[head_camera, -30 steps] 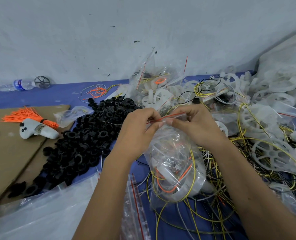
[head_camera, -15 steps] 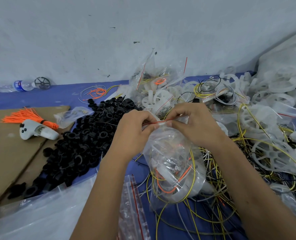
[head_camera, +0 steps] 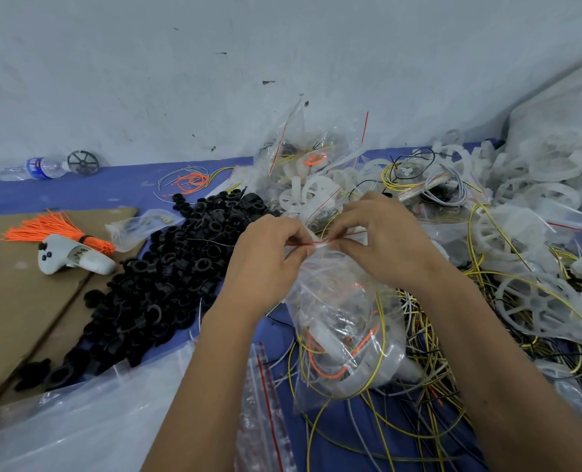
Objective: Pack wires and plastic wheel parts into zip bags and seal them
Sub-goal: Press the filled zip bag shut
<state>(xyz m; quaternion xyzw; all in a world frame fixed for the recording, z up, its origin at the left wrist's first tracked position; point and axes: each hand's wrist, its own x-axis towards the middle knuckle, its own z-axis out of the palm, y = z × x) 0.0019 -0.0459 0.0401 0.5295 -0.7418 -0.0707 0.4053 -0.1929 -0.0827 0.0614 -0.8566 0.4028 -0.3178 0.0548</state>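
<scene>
Left grip: left hand curled, thumb and fingers pinching the red zip strip at the mouth of the clear plastic zip bag, centre of the scene.
Right grip: right hand curled too, pinching the same strip just right of the left hand, fingertips nearly meeting.
Bag contents: white plastic wheel part low in the bag, looped round with yellow and orange wires; bag hanging from the pinch, its bottom resting among the loose yellow and grey wires on the near right.
Step in hand: sealing, by the look of it; strip bunched and kinked between the hands, not yet a flat line.
Doing it well: best to pull the strip taut and straight first, then press along it end to end; worth checking no wire crosses the track, and squeezing air out before the last bit.
Risk: springy wires likely to push the mouth open again.
Surface: blue cloth underneath; heap of black plastic rings to the left; brown cardboard sheet far left, carrying a bundle of orange cable ties and a white handheld controller.
Near edge: stack of empty red-striped zip bags.
Right and far: piles of white wheels, filled bags.
Room: pale scuffed wall behind; a plastic water bottle lying at its foot, far left.
</scene>
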